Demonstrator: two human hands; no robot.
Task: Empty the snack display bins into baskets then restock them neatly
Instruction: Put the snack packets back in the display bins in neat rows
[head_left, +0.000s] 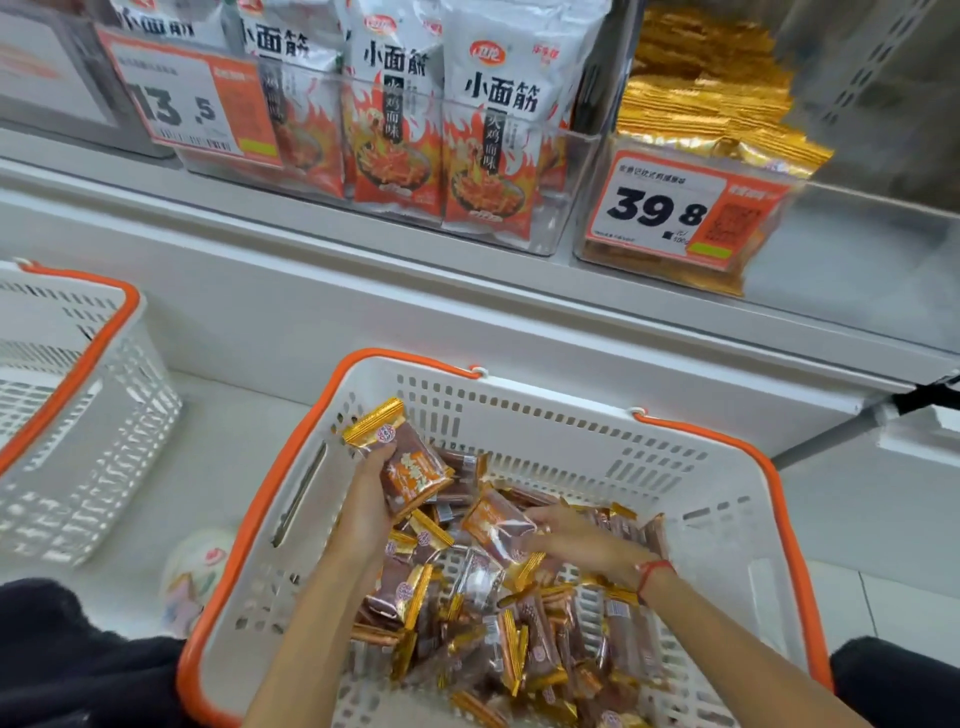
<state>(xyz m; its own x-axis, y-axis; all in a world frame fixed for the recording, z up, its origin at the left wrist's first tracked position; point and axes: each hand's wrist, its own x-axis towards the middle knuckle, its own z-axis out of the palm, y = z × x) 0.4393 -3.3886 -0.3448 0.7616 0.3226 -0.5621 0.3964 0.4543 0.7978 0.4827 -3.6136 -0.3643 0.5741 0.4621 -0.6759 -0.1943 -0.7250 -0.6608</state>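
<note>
- Snack packets, small brown and gold foil ones (498, 613), lie loose in a heap inside the white plastic basket with orange rim (571, 431), near the person, below the shelf.
- Left hand (371, 499) grips a small stack of these packets (405, 462), lifted above the heap at the left side of the basket.
- Right hand (576, 535) rests low on the heap with its fingers around one packet (498, 519); the grip looks light.
- Risk, as I judge it: the foil is slippery, so the stack in the left hand can fan out and fall back if more packets are added too fast, and they would go into the bin untidy.
- Far right on the shelf, the clear bin with the 39.8 price tag (670, 208) holds similar gold packets, piled high.
- Left of it, a clear bin (550, 208) holds white and red flame-printed bags (488, 145) standing upright.
- Another white basket (78, 415) stands at the left; its content I cannot see.
</note>
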